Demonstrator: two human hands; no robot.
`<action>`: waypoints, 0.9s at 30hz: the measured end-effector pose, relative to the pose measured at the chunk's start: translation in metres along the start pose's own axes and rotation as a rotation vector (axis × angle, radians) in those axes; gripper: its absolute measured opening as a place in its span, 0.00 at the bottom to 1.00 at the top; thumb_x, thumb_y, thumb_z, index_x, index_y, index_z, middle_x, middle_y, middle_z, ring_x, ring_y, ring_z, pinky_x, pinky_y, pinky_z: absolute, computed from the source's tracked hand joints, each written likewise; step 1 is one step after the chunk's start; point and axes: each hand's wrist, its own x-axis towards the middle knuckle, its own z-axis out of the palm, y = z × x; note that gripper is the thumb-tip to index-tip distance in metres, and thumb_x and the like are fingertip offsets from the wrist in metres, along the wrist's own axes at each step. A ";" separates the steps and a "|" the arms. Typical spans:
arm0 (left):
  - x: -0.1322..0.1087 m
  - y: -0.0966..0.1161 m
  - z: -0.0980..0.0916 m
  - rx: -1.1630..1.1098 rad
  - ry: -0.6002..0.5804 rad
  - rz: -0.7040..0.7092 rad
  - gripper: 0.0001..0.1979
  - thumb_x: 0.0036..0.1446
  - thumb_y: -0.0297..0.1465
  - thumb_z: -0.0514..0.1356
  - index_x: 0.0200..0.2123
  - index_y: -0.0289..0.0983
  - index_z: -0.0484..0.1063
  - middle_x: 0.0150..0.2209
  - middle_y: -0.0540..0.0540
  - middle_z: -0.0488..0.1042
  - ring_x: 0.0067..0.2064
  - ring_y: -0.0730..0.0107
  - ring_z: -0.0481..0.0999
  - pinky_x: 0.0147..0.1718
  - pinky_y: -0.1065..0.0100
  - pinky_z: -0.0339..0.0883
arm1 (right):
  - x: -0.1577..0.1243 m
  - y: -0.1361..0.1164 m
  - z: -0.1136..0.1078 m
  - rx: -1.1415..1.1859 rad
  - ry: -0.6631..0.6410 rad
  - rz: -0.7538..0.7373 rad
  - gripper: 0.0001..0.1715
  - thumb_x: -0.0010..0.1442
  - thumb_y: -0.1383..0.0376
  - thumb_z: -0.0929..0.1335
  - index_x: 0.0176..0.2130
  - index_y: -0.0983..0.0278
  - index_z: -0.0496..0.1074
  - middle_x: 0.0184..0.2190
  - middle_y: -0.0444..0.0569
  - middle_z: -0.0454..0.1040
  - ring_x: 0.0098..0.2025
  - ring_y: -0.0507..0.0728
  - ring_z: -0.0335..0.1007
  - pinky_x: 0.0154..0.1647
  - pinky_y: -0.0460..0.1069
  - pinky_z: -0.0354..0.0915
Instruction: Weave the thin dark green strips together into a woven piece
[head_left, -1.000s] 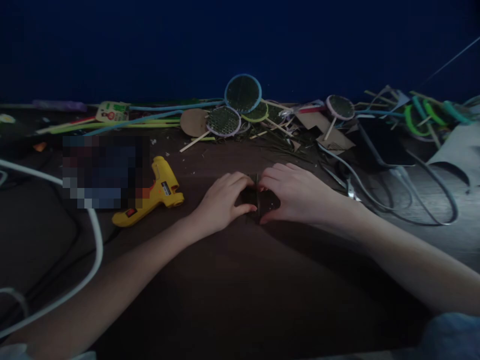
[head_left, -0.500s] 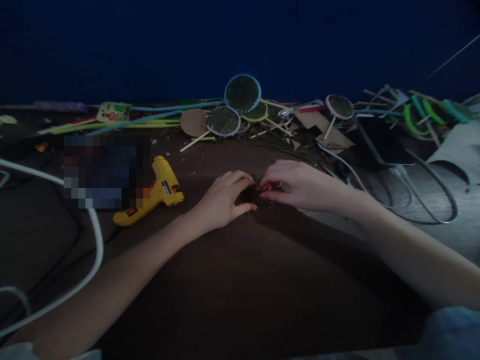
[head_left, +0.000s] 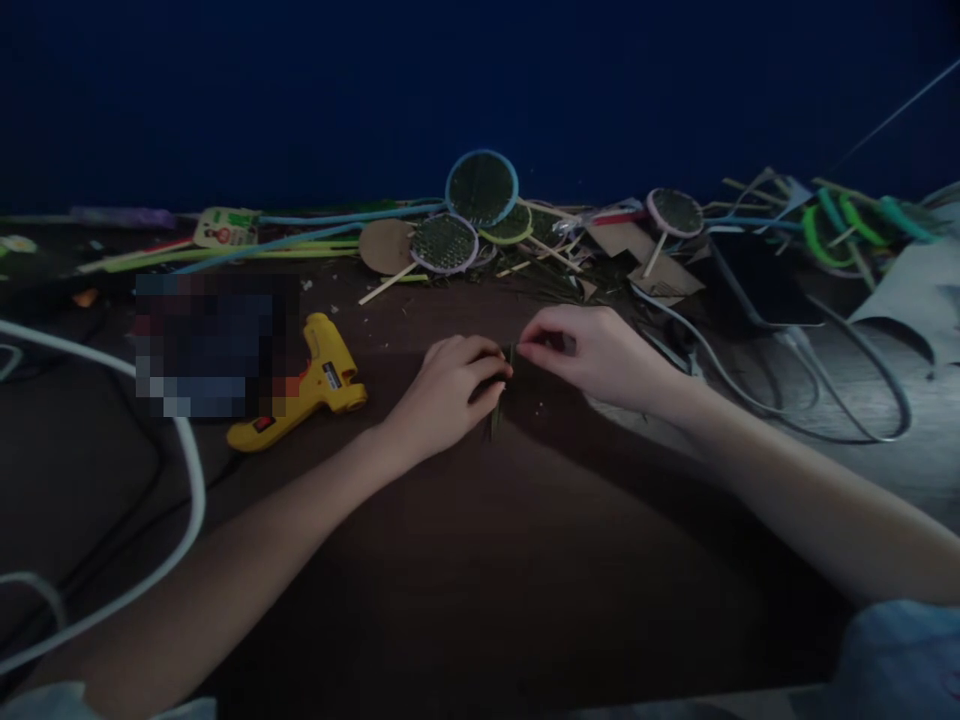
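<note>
My left hand (head_left: 450,390) rests on the dark table (head_left: 480,560) with its fingers curled round a small dark woven piece (head_left: 496,400) that I can barely make out in the dim light. Just right of it, my right hand (head_left: 592,355) is raised a little off the table. Its thumb and fingers pinch a thin strip (head_left: 511,352) that sticks up from that piece. The fingertips of both hands almost meet at the strip.
A yellow glue gun (head_left: 311,385) lies left of my left hand, beside a blurred patch. Small round woven fans on sticks (head_left: 480,190), cardboard scraps (head_left: 645,255), coloured strips and hoops (head_left: 847,220) litter the far edge. Cables (head_left: 847,380) loop on both sides.
My right hand has lifted off the dark piece and drawn up to pinch the thin strip. The left hand has stayed put, closing a little more over the piece.
</note>
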 end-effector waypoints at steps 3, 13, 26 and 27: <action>0.001 0.000 0.003 0.023 0.055 -0.025 0.07 0.57 0.31 0.59 0.36 0.36 0.75 0.44 0.44 0.72 0.47 0.61 0.67 0.47 0.59 0.59 | 0.000 -0.001 0.003 0.039 0.042 0.028 0.08 0.57 0.64 0.65 0.31 0.66 0.72 0.26 0.45 0.71 0.26 0.49 0.62 0.27 0.44 0.55; 0.001 -0.001 0.007 0.069 0.158 -0.049 0.07 0.57 0.33 0.59 0.34 0.40 0.77 0.42 0.48 0.75 0.47 0.62 0.66 0.45 0.60 0.57 | 0.002 0.004 -0.006 0.093 -0.036 -0.007 0.12 0.59 0.62 0.62 0.36 0.65 0.73 0.30 0.47 0.74 0.30 0.52 0.66 0.30 0.46 0.57; 0.002 -0.002 0.009 -0.102 0.161 0.030 0.06 0.57 0.26 0.57 0.30 0.33 0.74 0.34 0.46 0.69 0.36 0.70 0.69 0.37 0.68 0.64 | 0.000 0.010 -0.012 -0.319 -0.388 -0.187 0.07 0.55 0.70 0.62 0.30 0.64 0.70 0.30 0.49 0.70 0.36 0.56 0.64 0.37 0.49 0.57; 0.002 -0.002 0.009 -0.132 0.147 0.016 0.06 0.57 0.26 0.57 0.30 0.33 0.73 0.33 0.47 0.69 0.34 0.72 0.69 0.35 0.70 0.64 | 0.000 0.009 -0.012 -0.326 -0.394 -0.191 0.07 0.55 0.71 0.62 0.30 0.64 0.70 0.29 0.49 0.70 0.36 0.56 0.64 0.36 0.49 0.57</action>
